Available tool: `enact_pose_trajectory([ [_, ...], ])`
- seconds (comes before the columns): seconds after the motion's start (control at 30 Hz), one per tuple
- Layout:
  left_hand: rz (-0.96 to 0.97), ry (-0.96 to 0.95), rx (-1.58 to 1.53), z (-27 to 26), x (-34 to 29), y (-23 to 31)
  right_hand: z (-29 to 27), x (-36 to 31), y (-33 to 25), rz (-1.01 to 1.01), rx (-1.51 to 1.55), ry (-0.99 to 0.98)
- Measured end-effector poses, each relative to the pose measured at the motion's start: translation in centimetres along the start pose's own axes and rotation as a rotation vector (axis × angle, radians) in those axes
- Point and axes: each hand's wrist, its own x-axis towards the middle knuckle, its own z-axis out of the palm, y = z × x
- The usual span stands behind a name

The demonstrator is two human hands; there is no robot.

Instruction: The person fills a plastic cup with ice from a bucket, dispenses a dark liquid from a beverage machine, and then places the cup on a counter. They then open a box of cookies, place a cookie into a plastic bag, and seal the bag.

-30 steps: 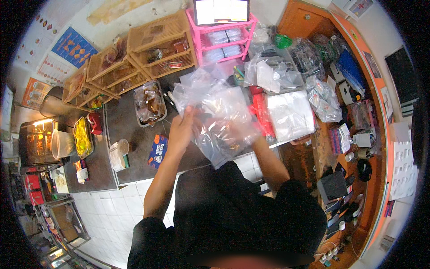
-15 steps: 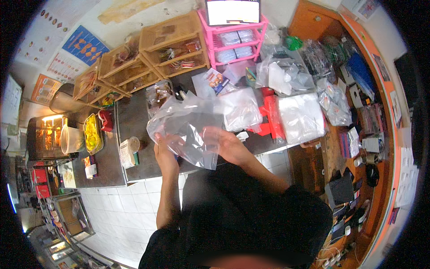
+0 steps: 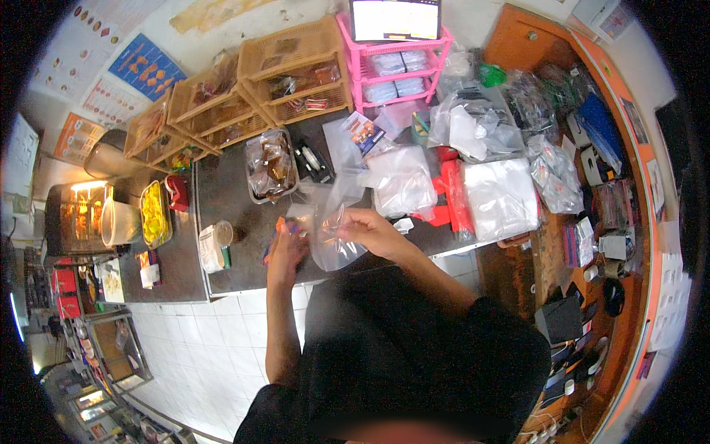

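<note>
Above the dark bench (image 3: pixel 244 268), the right hand (image 3: pixel 379 235) alone now pinches the clear bag (image 3: pixel 336 254); the left hand (image 3: pixel 283 255) has shifted to a blue-orange packet (image 3: pixel 268 254), its fingers' grip unclear.

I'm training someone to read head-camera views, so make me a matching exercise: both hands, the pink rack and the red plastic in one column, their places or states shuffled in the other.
Column one
1. Left hand
2. Right hand
3. Pink rack
4. Red plastic

Column two
A. Holds a clear plastic bag
B. Lies between two whitish plastic stacks
C. Is at a blue-and-orange packet
D. Has a lit screen at its top

Right pairs: 1-C, 2-A, 3-D, 4-B
</note>
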Motion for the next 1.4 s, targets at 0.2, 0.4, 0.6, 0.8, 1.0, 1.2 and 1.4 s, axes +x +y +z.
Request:
enact_pose_trajectory([
  [0.2,-0.200,-0.286,-0.242,1.7,1.6,-3.5,-2.0,-1.3,2.3,-0.084,0.064,-0.031],
  [0.4,0.726,0.198,0.342,1.5,2.9,3.4,-5.9,-2.9,3.6,0.195,-0.685,0.698],
  [0.6,0.844,-0.240,1.177,3.1,-1.9,8.7,-1.1,0.4,-0.2,-0.490,-1.001,0.232],
  [0.8,0.799,-0.333,1.249,1.8,-5.0,10.6,1.0,4.6,0.0,0.129,-0.853,-0.142],
  [1.0,0.486,-0.114,1.014,-1.4,-6.4,9.4,2.9,3.6,4.1,0.294,-0.297,-0.233],
  [1.2,0.584,-0.101,1.061,-3.7,-6.6,7.6,5.7,3.2,7.0,0.430,-0.302,-0.236],
  [1.4,0.832,0.020,1.019,-6.0,-6.5,7.3,7.2,4.1,8.3,0.491,-0.032,-0.318],
])
